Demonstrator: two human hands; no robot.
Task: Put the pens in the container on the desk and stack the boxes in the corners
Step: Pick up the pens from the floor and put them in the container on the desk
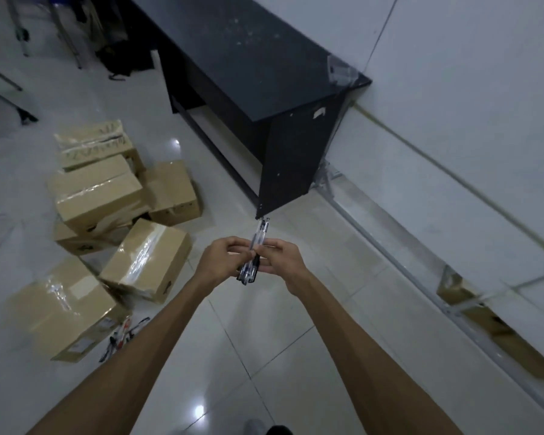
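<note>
Both my hands hold a small bundle of clear-barrelled pens (258,237) in front of me, above the floor. My left hand (222,259) pinches the bundle from the left and my right hand (283,262) grips it from the right. A black desk (248,58) stands ahead against the wall, with a clear plastic container (341,72) at its far right corner. Several brown cardboard boxes (107,196) lie scattered on the floor to the left. More pens (124,335) lie loose on the floor beside the nearest box (63,309).
White tiled floor (264,356) stretches under my arms. A white wall with a metal rail (390,255) along its foot runs down the right. Metal legs and a dark bag (123,61) stand at the back left.
</note>
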